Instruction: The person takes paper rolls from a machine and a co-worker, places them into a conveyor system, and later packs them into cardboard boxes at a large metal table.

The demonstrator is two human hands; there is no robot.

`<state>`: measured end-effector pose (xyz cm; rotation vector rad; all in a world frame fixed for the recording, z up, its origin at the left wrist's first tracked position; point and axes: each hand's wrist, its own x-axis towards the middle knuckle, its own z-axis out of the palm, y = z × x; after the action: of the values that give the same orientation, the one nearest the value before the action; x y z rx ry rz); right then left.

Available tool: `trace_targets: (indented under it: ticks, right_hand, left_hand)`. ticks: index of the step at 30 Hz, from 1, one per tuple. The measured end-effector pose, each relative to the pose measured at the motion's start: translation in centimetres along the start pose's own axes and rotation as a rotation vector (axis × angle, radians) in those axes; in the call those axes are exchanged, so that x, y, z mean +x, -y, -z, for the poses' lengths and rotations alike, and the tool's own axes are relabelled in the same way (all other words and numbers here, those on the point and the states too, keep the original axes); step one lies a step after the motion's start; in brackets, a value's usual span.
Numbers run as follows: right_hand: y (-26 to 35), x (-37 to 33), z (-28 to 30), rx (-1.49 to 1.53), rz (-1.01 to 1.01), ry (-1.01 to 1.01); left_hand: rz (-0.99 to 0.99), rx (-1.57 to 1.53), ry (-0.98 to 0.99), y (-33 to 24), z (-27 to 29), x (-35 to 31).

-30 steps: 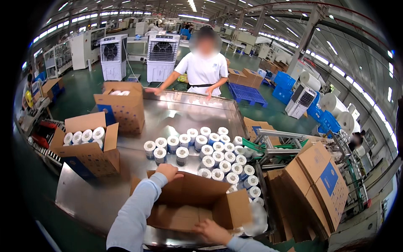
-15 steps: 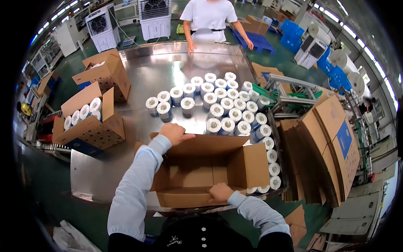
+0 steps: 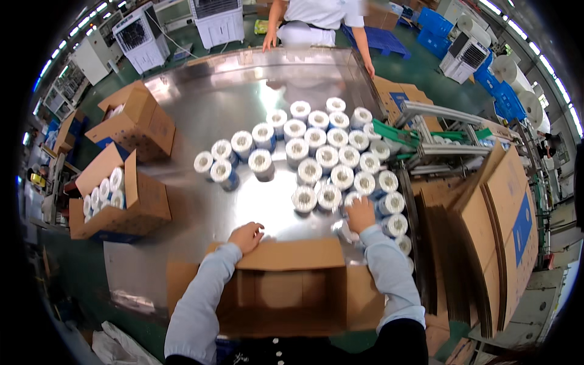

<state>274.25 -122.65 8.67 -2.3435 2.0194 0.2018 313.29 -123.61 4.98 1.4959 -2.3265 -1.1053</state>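
An open cardboard box [image 3: 292,254] stands at the near table edge, its inside bare and its flaps folded out. My left hand [image 3: 246,237] rests at the far flap's upper edge, fingers loosely bent and slightly apart, holding nothing visible. Beyond the box, my right hand [image 3: 360,214] reaches among the paper rolls, with its fingers closed on a paper roll [image 3: 351,199] wrapped in white and blue. My hand partly hides that roll. Several more paper rolls [image 3: 326,157] stand upright in a group on the metal table [image 3: 201,91].
Two open boxes, a near one [image 3: 143,204] holding rolls and a far one [image 3: 149,125], stand at the left. Folded cardboard [image 3: 505,225] leans at the right beside a metal-framed conveyor [image 3: 444,131]. Across the table stands another person [image 3: 316,15].
My right hand has let go of the box's near side and moved forward to the rolls. The box has come nearer to me, and my left hand has loosened on its far flap.
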Motion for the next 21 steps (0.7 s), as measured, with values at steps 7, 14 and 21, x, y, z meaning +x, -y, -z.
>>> trace_targets:
  ticks: [7, 14, 21]
  right_hand:
    - [-2.7, 0.5, -15.7, 0.065, -0.036, -0.029]
    - [-4.0, 1.3, -12.4, 0.188, 0.027, -0.094]
    - [-5.2, 1.8, -11.6, 0.216, 0.059, 0.124]
  left_hand:
    - [-0.134, 0.256, -0.271, -3.5, -2.9, 8.9]
    - [-0.382, 0.702, -0.098, -5.5, -7.8, 24.3]
    - [-0.173, 0.789, 0.066, -6.5, -6.0, 24.9]
